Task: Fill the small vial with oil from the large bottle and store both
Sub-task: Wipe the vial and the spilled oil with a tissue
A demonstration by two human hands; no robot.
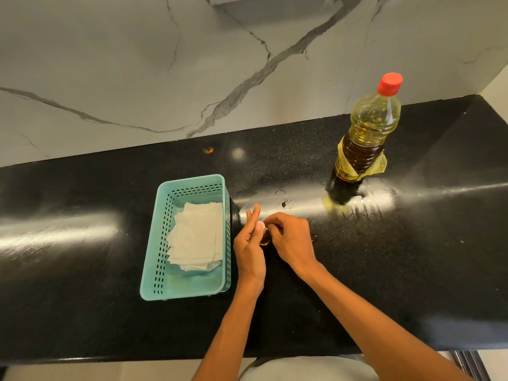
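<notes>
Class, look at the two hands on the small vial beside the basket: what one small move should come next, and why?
Probably finish closing the small vial: both the left hand and right hand pinch it, amber oil shows inside, and the large bottle already stands capped.

There is one large oil bottle (365,141) with one red cap (389,83); one small vial (265,239); one teal basket (165,243) holding a stack of paper sheets (196,237), number unclear; two hands, left hand (248,251) and right hand (292,240).
</notes>
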